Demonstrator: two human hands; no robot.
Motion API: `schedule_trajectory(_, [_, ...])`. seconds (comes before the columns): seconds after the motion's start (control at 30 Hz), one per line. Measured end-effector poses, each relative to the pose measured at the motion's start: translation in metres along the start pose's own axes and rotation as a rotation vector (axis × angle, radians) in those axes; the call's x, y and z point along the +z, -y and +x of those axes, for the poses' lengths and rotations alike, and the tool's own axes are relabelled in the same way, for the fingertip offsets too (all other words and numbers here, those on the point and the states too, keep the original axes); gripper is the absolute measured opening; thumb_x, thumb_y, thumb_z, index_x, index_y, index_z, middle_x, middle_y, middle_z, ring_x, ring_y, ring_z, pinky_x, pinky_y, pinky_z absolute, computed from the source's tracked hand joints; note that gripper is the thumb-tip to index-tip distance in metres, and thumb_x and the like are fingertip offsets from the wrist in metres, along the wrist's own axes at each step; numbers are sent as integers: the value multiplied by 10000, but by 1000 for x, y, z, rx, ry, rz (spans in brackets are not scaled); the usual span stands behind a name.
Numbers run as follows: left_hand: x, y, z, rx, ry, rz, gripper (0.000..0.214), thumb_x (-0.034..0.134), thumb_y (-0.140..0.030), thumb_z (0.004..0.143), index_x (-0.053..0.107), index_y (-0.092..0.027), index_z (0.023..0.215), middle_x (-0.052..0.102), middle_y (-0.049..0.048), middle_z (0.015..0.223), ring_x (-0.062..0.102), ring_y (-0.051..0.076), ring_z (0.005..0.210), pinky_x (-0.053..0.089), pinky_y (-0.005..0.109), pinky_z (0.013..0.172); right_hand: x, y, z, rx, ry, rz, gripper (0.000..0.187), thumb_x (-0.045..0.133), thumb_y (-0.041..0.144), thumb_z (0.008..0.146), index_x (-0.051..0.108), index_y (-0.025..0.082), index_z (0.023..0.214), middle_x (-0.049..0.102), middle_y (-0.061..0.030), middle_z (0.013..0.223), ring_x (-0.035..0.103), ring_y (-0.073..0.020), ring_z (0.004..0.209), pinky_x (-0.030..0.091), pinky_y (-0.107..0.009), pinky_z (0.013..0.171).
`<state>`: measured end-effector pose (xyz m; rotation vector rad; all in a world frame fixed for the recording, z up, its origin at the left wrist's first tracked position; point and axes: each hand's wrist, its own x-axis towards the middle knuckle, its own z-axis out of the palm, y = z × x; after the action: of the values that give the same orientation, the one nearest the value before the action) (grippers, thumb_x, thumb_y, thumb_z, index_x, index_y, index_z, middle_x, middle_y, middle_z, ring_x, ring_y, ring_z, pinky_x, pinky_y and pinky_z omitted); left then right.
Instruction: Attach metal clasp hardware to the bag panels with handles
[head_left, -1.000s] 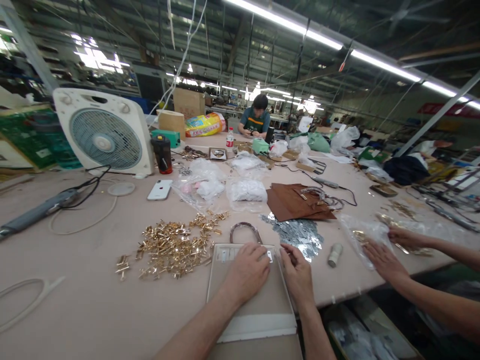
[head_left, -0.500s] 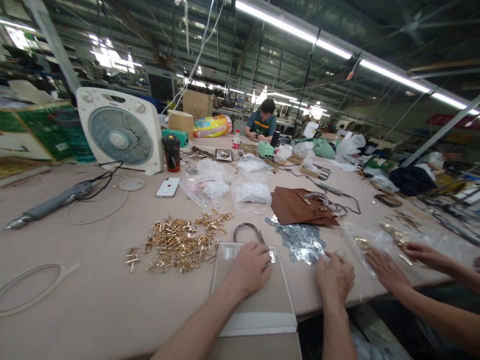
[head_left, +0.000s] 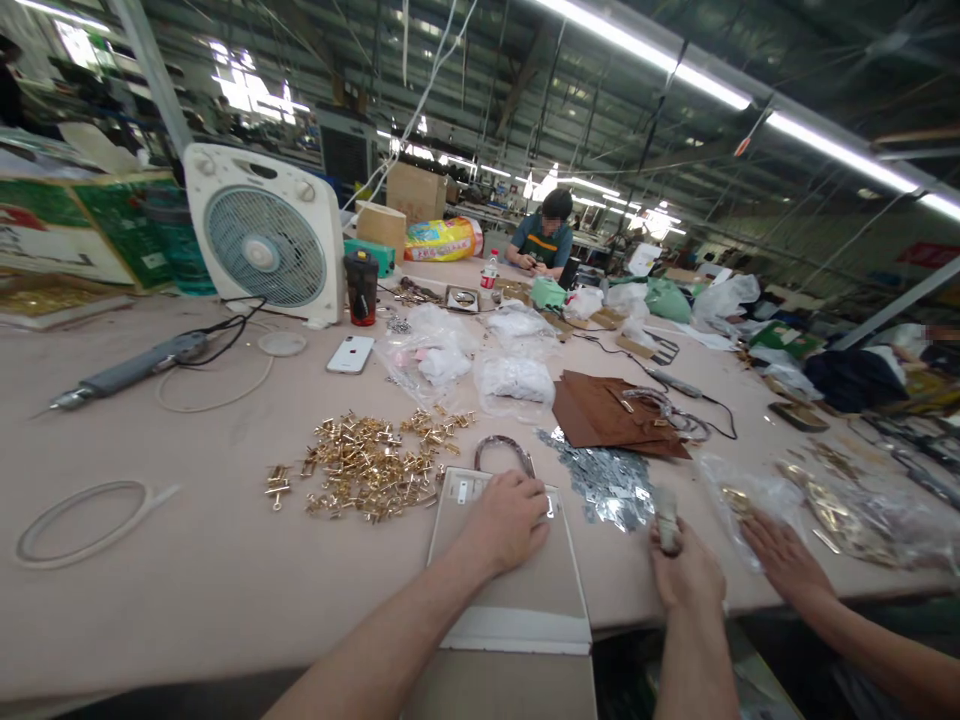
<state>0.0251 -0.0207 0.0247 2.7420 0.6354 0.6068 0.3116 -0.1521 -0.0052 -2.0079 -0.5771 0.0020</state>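
Observation:
My left hand [head_left: 508, 522] lies curled, knuckles up, on the far end of a flat beige board [head_left: 510, 590] at the table's near edge, pressing on a small metal piece that it mostly hides. My right hand [head_left: 686, 570] is closed around a small grey cylinder [head_left: 667, 507], held upright just right of the board. A heap of gold metal fittings [head_left: 367, 465] lies left of the board. Beyond the board, to the right, is a heap of silver plates [head_left: 604, 478]. A metal ring handle [head_left: 504, 450] sits at the board's far end.
Another person's hand [head_left: 780, 556] rests on a clear plastic bag [head_left: 739, 490] at right. Brown leather pieces [head_left: 611, 412], bagged white parts [head_left: 514, 378], a phone [head_left: 350, 353], a fan [head_left: 264, 235], a grey power tool [head_left: 127, 372] and a seated worker [head_left: 544, 240] are farther off.
My right hand left the board, moved right and picked up the grey cylinder that lay on the table. My left hand stayed on the board. The view shifted left.

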Motion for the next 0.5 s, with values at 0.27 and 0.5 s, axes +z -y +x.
schedule_trajectory(0.27, [-4,5,7,5,20,67,270,623,-483,976,714,-234,1025,717,42,1167,572,282,1091,471,442,906,49,84,-62,371,458,1290,316,755,482,855,644,191,915,425,78,674,413,-71,543,444,-183,514])
schedule_trajectory(0.5, [-1,11,10,-14,-3,49,262,661,-486,950,709,-237,1014,723,37,1128,576,282,1089,465,431,903,96,100,-81,171,254,1257,273,788,352,775,569,198,827,473,64,745,469,-74,599,451,-192,572])
